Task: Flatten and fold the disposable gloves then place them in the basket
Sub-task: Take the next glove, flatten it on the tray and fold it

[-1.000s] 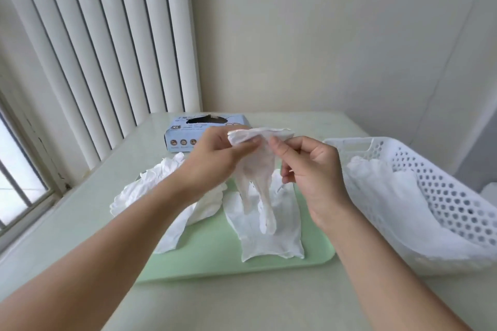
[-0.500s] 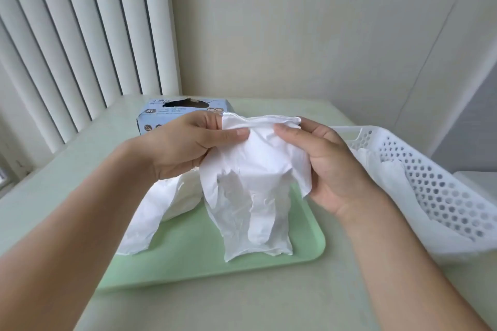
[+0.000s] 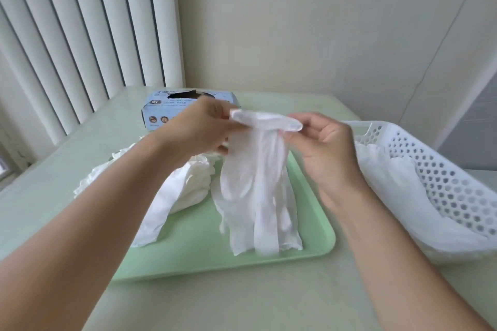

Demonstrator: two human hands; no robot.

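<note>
A white disposable glove [image 3: 255, 183] hangs fingers-down over the green tray [image 3: 317, 236]. My left hand [image 3: 199, 131] pinches the left end of its cuff and my right hand [image 3: 322, 142] pinches the right end, so the cuff is stretched between them. Under the hanging glove another white glove [image 3: 285, 231] lies on the tray. A crumpled pile of white gloves [image 3: 177, 191] sits on the tray's left side, spilling onto the table. The white perforated basket [image 3: 443, 177] stands to the right, with white gloves [image 3: 403, 196] inside it.
A blue glove box [image 3: 158, 113] marked XL stands behind the tray, partly hidden by my left hand. The pale green table meets vertical blinds [image 3: 88, 35] on the left and a plain wall at the back.
The bunched glove was spread wide between both hands; now its cuff is pulled taut and it hangs long and narrower. The view has swung a little to the right.
</note>
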